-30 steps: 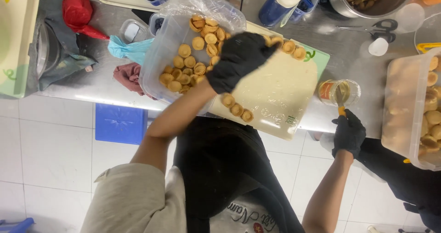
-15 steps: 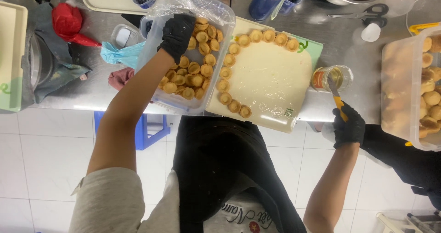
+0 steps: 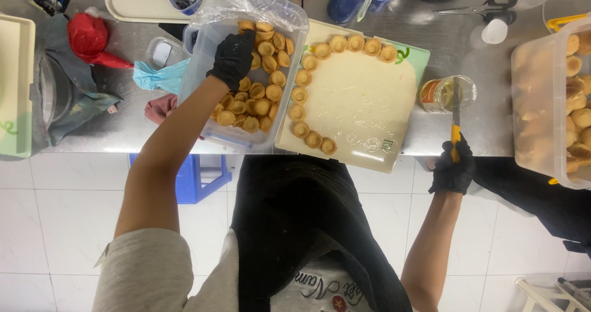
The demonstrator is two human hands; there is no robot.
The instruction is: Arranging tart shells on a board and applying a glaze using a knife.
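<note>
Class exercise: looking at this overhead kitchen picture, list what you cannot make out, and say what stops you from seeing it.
- Head view: the left hand reaches into the clear tub; the glove hides its fingertips, so a held tart shell cannot be confirmed.
- The jar contents: too small, behind glare.
- The tool in the right hand: its tip is sunk in the jar.
- The right-hand tub: cut off by the frame edge, cloudy wall blurs the pastries.

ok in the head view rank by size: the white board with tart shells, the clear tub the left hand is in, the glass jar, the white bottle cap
1. white board
2. clear tub, somewhat smaller than the board
3. glass jar
4. white bottle cap, a little smaller than the jar

All sit on one counter, so nearness hardly skews this.
</note>
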